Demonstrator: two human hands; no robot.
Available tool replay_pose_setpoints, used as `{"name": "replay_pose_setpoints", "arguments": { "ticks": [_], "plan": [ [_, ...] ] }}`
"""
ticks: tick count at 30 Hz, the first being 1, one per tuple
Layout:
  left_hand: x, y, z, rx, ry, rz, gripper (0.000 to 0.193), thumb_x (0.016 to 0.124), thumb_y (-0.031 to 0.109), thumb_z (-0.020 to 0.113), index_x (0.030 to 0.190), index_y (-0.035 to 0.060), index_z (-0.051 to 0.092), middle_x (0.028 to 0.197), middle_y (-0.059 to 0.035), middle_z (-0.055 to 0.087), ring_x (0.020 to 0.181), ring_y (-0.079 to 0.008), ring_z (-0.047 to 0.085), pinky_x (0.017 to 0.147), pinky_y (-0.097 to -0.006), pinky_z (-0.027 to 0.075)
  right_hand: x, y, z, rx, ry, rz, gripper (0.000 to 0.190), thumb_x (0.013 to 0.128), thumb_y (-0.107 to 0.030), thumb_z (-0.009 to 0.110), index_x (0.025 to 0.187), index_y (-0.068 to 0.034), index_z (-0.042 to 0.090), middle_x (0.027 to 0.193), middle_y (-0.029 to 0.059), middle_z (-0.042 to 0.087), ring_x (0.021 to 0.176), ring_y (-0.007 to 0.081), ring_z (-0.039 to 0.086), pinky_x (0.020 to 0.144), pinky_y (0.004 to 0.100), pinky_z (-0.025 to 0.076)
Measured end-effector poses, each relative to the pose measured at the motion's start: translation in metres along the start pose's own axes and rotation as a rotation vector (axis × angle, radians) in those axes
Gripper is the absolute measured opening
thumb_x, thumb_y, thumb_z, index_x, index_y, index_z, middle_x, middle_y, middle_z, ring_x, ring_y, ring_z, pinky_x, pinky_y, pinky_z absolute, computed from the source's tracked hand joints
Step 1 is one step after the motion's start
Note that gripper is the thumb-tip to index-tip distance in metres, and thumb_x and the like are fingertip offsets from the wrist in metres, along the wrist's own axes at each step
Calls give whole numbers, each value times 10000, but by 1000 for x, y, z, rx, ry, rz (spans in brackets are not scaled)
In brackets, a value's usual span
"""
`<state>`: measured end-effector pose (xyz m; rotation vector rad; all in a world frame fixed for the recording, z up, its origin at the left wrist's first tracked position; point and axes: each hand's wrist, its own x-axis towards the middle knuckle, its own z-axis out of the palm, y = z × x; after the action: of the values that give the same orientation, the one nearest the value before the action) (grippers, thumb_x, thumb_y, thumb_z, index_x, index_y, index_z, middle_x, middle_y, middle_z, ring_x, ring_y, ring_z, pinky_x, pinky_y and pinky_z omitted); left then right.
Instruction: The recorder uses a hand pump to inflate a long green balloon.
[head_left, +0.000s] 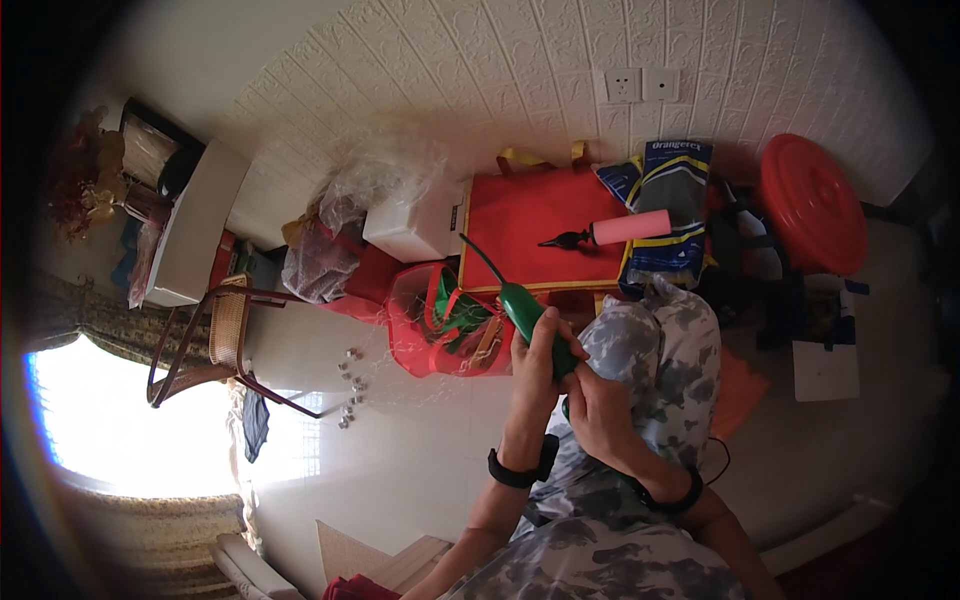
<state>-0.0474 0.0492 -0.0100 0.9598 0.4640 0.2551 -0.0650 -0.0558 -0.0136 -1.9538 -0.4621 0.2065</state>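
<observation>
A long green balloon (521, 304), partly inflated with a thin limp tip pointing up and left, is held in my left hand (534, 360), whose fingers wrap its lower end. Close beside it, my right hand (600, 412) pinches the balloon's lower end; the fingers hide the exact spot. More green shows under my hands. A pink hand balloon pump (631, 227) with a black nozzle lies beyond my hands, across a red fabric bag with yellow edging (544, 217) and a blue-and-grey package. Left of my hands stands a red translucent bag (409, 330) with green items inside.
A white box (412, 229) and clear plastic wrapping lie by the textured wall. To the right are a red plastic lid (814, 202) and a white card (825, 371). Several small metallic items (351, 388) lie on the floor near a wicker chair (229, 330).
</observation>
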Motion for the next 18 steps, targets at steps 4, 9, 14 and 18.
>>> {"name": "replay_pose_setpoints", "arguments": {
  "ticks": [4,9,14,18],
  "plan": [
    [0,-2,2,19,3,-2,255,907,265,527,766,54,499,639,-51,531,540,-145,558,527,-303,515,1,0,-1,-3,-3,17,104,875,-123,482,887,-28,523,658,204,579,662,410,581,567,484,439],
    [0,-2,2,11,0,-9,255,907,269,529,774,53,500,640,-49,529,549,-143,563,557,-316,534,1,3,1,1,-4,24,99,871,-119,487,883,-27,522,652,203,578,659,410,582,573,484,440],
    [1,-5,0,6,-20,-8,234,906,258,535,794,55,498,657,-44,529,554,-144,565,561,-321,536,2,1,0,3,7,26,95,865,-114,493,874,-24,522,661,209,577,674,410,583,575,478,440],
    [-1,-5,1,-7,-24,-8,206,906,241,537,824,57,496,684,-43,528,563,-146,569,563,-323,537,3,1,0,12,1,30,95,866,-113,493,878,-23,523,669,209,578,678,408,583,577,471,442]
  ]
}}
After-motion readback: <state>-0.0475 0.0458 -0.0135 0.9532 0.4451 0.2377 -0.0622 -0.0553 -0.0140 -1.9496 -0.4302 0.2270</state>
